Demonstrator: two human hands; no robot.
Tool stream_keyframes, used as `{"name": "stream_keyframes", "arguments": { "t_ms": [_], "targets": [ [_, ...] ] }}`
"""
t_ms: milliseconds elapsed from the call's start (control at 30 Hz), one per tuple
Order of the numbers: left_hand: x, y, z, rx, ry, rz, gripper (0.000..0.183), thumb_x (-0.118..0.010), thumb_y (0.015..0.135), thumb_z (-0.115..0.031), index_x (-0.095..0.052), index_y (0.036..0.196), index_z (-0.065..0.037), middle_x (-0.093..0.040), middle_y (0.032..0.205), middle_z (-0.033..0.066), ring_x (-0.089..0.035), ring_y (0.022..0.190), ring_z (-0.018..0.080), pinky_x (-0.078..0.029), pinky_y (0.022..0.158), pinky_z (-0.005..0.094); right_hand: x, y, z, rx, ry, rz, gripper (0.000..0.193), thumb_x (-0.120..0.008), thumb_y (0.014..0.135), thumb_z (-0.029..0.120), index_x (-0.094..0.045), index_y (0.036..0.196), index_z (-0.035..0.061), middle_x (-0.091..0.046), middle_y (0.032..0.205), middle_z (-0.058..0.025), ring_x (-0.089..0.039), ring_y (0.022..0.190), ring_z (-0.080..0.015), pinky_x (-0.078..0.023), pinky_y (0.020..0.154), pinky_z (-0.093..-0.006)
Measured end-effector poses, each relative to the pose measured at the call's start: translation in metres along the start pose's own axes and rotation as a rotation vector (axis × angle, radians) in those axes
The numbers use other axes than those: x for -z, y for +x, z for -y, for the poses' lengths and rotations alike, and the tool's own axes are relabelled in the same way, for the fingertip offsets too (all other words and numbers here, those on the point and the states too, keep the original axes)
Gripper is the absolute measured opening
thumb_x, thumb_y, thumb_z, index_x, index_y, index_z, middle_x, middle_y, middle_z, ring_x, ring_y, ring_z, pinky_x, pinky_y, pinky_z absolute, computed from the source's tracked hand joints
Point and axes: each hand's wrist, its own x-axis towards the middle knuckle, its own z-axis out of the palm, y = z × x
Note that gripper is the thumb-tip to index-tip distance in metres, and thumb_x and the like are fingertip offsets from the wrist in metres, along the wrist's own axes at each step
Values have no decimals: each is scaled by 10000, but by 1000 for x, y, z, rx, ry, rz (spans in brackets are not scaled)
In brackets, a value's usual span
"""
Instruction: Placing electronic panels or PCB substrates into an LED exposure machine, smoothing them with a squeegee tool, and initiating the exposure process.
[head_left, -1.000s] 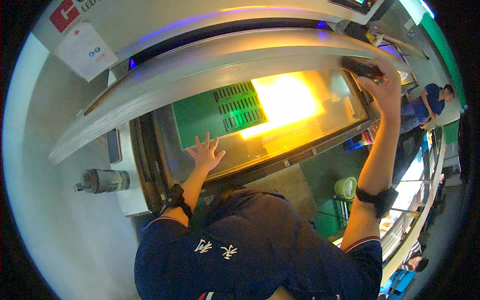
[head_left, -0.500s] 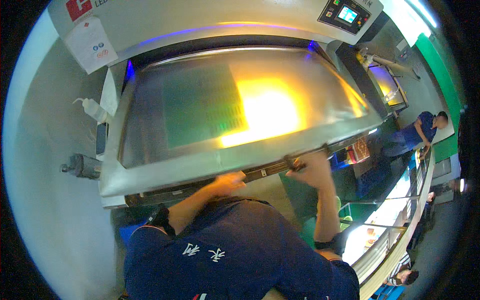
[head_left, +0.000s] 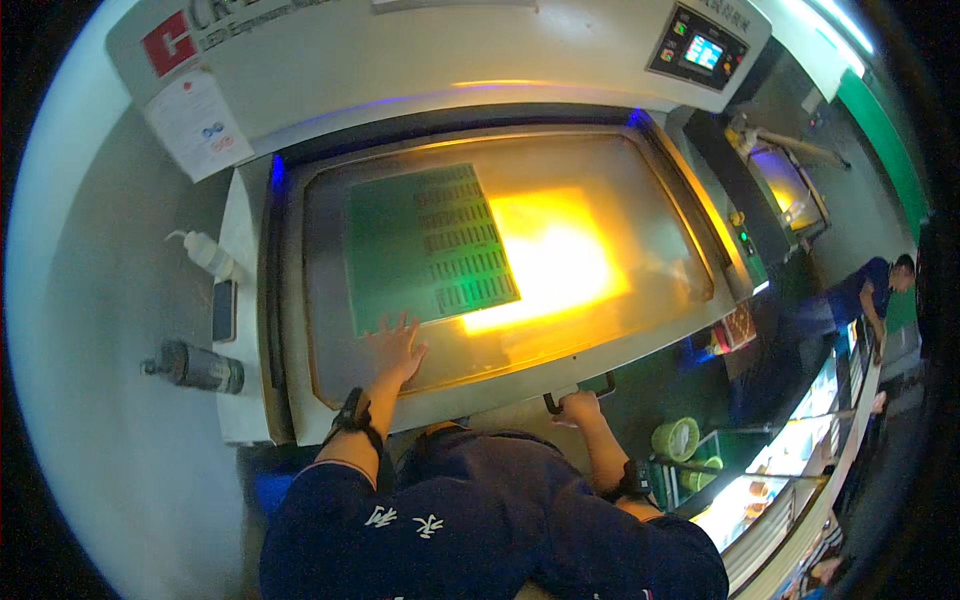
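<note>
A green circuit board panel (head_left: 390, 235) with rows of slot-like marks lies flat on the left part of a wide machine tray (head_left: 500, 390). My left hand (head_left: 395, 350) is open, its spread fingers at the panel's near edge. Beyond the tray's front rim, my right hand (head_left: 578, 408) is closed around a dark handle (head_left: 552, 402). A bright yellow glow (head_left: 555, 260) covers the tray right of the panel.
On the left ledge are a white squeeze bottle (head_left: 207, 254), a phone (head_left: 225, 310) and a dark bottle (head_left: 200, 367) lying sideways. A control screen (head_left: 704, 52) sits upper right. Green baskets (head_left: 676, 438) stand at lower right; a person (head_left: 875, 295) works farther right.
My left hand has moved from the front rim onto the tray by the panel. My right hand has shifted nearer and left along the front. The panel, hazy before, now shows sharply.
</note>
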Motion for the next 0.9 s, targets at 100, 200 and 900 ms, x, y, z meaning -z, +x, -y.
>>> {"name": "stream_keyframes", "arguments": {
  "t_ms": [100, 200, 900],
  "targets": [
    [-17, -7, 6, -31, 6, -155, 626, -500, 925, -522, -386, 1472, -240, -249, 1583, 76, -198, 1439, 416, -151, 1116, 679, -4, -2, -1, -30, -10, -68, 523, -715, 721, 607, -737, 996, 163, -717, 970, -74, -654, 982, -284, -442, 911, -421],
    [-26, -7, 10, 35, 22, -109, 632, -515, 914, -511, -389, 1471, -238, -262, 1575, 87, -199, 1438, 413, -154, 1119, 670, -14, 3, 0, -43, 101, -171, 473, -741, 686, 573, -749, 930, 167, -716, 909, -68, -656, 931, -285, -438, 898, -423],
    [-57, 27, -185, 234, -54, 422, 1341, -578, 654, -842, 164, 1530, -149, 291, 1571, 118, 286, 1420, 405, 61, 1027, 775, -86, -13, -139, 488, 605, -748, 338, -626, 875, 385, -676, 1104, 142, -672, 1090, -100, -628, 1027, -315, -502, 893, -406]
  ]
}}
